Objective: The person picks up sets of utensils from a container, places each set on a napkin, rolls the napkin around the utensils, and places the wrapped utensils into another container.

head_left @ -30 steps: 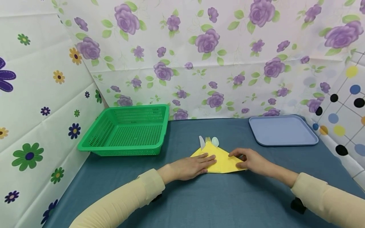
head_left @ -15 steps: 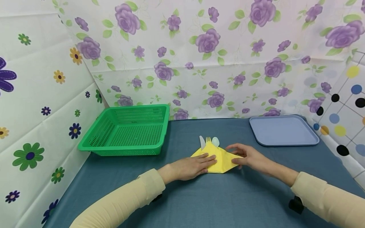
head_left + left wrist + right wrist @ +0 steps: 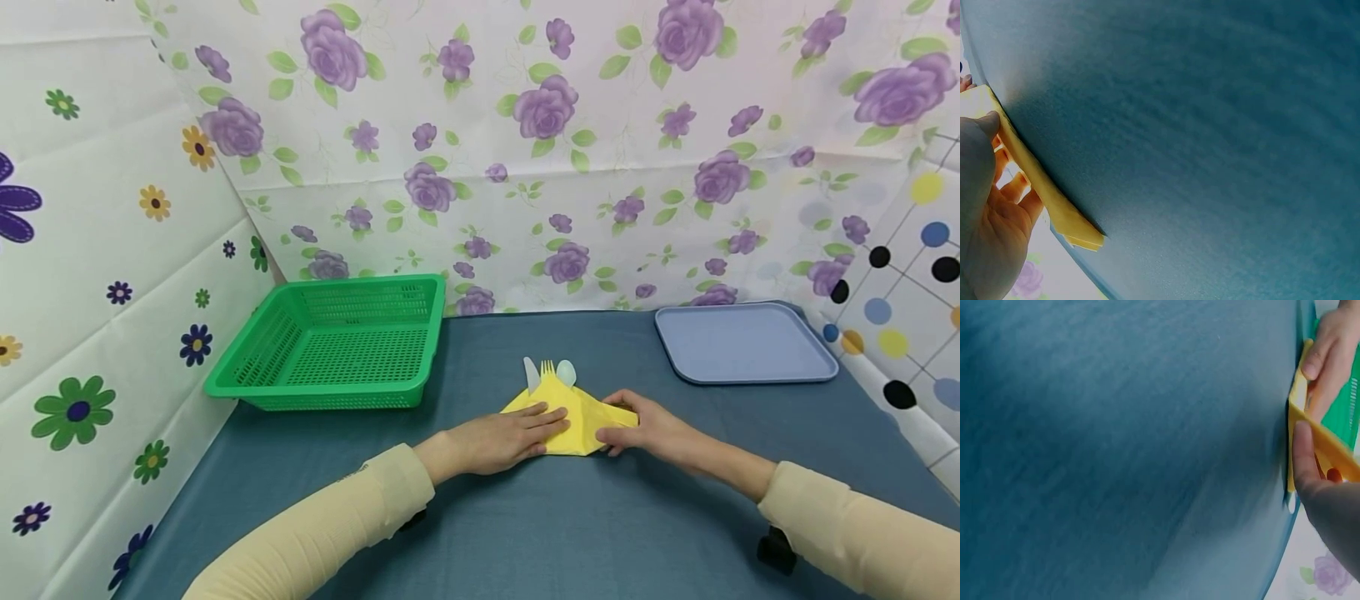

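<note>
A folded yellow napkin [image 3: 579,423] lies mid-table, its peak pointing away from me. Out of its top stick a pale knife [image 3: 531,375], a yellow fork [image 3: 547,367] and a pale spoon [image 3: 566,373]; their lower parts are hidden in the napkin. My left hand [image 3: 498,437] rests with straight fingers on the napkin's left half. My right hand [image 3: 651,427] pinches the right corner, thumb in front and fingers behind. In the right wrist view that flap of napkin [image 3: 1334,447] is raised off the table, with the thumb pressed on it.
A green perforated basket [image 3: 420,393] stands at the back left. At the back right lies a light-blue tray [image 3: 746,342]. A blue-grey cloth [image 3: 540,533] covers the table, with a flowered curtain [image 3: 495,225] behind it.
My right hand has taken hold of the napkin's right corner, lifted it and brought it inward to the left. My left hand has stayed in place.
</note>
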### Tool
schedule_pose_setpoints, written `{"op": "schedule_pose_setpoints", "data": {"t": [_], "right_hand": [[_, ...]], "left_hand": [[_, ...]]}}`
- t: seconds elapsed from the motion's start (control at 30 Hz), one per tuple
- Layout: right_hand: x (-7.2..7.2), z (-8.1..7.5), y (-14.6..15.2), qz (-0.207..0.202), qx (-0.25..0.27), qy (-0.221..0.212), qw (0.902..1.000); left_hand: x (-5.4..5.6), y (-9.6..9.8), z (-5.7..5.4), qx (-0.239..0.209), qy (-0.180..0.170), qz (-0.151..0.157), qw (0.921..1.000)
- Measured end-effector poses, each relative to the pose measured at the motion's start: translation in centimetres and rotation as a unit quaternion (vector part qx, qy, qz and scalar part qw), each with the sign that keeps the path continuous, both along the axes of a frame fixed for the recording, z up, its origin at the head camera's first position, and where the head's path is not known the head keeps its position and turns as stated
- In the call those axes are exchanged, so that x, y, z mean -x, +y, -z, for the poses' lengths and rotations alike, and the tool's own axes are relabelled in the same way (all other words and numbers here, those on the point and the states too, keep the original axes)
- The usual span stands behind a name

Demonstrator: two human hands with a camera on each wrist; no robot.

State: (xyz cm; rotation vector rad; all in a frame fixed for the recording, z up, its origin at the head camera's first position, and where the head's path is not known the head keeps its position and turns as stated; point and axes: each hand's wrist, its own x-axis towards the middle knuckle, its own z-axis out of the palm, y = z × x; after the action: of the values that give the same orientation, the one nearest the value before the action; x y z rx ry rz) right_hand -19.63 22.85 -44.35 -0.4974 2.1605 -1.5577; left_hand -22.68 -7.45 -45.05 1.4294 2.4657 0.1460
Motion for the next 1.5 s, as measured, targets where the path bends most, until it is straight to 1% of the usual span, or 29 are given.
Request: {"op": "schedule_pose_setpoints", "data": {"t": [0.13, 0.27, 0.4, 0.47, 0.6, 0.7, 0.77, 0.87, 1.03, 1.17, 1.3, 1.4, 1.5], "right_hand": [[-0.2, 0.1, -0.5, 0.004, -0.016, 0.055, 0.9983], [-0.1, 0.1, -0.8, 0.013, -0.054, 0.124, 0.9908], [0.0, 0.0, -1.2, 0.018, -0.078, 0.16, 0.9839], [0.1, 0.1, -1.4, 0.012, -0.084, 0.166, 0.9824], [0.1, 0.3, -1.8, -0.004, -0.085, 0.176, 0.9808], [0.0, 0.5, -2.0, -0.024, -0.073, 0.176, 0.9813], [-0.2, 0.6, -2.1, -0.037, -0.068, 0.176, 0.9813], [-0.3, 0.6, -2.2, -0.047, -0.065, 0.177, 0.9809], [-0.2, 0.6, -2.0, -0.048, -0.07, 0.179, 0.9803], [0.0, 0.8, -1.9, -0.045, -0.09, 0.193, 0.976], [0.4, 0.9, -2.0, -0.049, -0.106, 0.218, 0.9689], [0.7, 1.0, -2.2, -0.062, -0.102, 0.229, 0.9661], [0.9, 1.0, -2.4, -0.076, -0.093, 0.243, 0.9625]], "left_hand": [[0.0, 0.0, 0.0, 0.001, -0.003, -0.001, 1.0], [0.0, 0.1, 0.0, 0.003, 0.008, 0.005, 0.9999], [-0.1, 0.0, 0.0, 0.004, 0.012, 0.005, 0.9999], [0.0, 0.0, 0.0, 0.002, 0.008, 0.002, 1.0], [-0.1, 0.0, 0.0, 0.004, 0.015, 0.005, 0.9999], [0.0, 0.0, 0.0, 0.004, 0.021, 0.007, 0.9998], [0.0, 0.0, 0.1, 0.003, 0.019, 0.005, 0.9998], [0.2, 0.0, 0.2, -0.01, -0.001, -0.011, 0.9999], [0.5, -0.1, 0.0, -0.034, -0.048, -0.046, 0.9972], [0.7, -0.1, -0.1, -0.041, -0.055, -0.052, 0.9962], [0.7, -0.3, 0.1, -0.055, -0.059, -0.06, 0.9949], [0.7, -0.4, 0.2, -0.074, -0.071, -0.073, 0.9921], [0.8, -0.5, 0.3, -0.099, -0.087, -0.086, 0.9875]]}}
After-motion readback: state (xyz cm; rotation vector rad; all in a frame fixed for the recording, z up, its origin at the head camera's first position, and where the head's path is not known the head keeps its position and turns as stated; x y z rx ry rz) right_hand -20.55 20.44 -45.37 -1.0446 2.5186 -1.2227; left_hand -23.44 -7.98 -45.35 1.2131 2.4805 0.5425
